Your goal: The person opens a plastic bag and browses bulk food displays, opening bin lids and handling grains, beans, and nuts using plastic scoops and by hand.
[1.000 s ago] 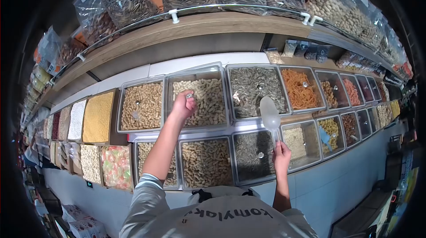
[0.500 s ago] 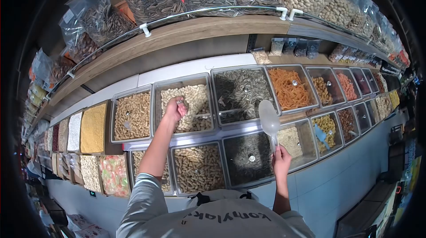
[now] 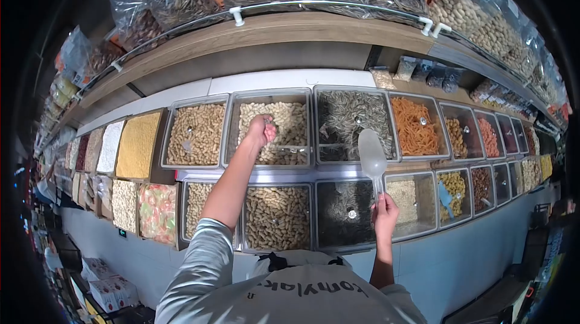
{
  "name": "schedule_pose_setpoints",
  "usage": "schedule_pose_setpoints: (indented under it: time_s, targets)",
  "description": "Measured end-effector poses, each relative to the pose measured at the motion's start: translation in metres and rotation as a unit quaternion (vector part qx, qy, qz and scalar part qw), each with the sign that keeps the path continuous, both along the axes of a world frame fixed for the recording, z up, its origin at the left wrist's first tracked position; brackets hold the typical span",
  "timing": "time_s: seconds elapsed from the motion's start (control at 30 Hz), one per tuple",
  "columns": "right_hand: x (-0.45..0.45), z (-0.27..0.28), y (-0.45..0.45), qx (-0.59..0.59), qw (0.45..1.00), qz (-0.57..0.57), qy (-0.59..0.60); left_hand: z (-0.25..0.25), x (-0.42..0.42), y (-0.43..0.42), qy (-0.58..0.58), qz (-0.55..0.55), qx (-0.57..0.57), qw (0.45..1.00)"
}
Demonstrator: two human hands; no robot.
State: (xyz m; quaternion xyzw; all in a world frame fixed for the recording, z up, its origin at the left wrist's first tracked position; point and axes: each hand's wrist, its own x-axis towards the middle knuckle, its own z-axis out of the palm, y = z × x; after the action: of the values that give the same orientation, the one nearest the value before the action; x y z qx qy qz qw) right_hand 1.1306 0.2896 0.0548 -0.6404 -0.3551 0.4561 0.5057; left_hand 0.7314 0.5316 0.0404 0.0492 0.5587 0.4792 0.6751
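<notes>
Left of the clear, rectangular plastic bin of grey seeds, the left hand is over a clear plastic bin of tan peanuts, fingers curled – whether around anything, I cannot tell. At the seed bin's front-right corner, the translucent white plastic scoop appears – handle clasped by the right hand.

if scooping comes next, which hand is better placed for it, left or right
Probably the right hand: it grips the pale scoop by its handle, bowl pointing away from the body. The left hand is over peanuts and holds no scoop.
</notes>
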Motion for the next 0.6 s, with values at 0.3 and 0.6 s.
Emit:
schedule_pose_setpoints:
  time_s: [0.3, 0.6]
  targets:
    - [-0.005, -0.006, -0.019, 0.028, 1.000, -0.004, -0.002, -0.018, -0.002, 0.001, -0.075, 0.023, 0.056, 0.995]
    - [0.000, 0.004, -0.036, 0.004, 1.000, -0.026, -0.010, -0.030, 0.006, 0.001, -0.136, 0.058, 0.029, 0.989]
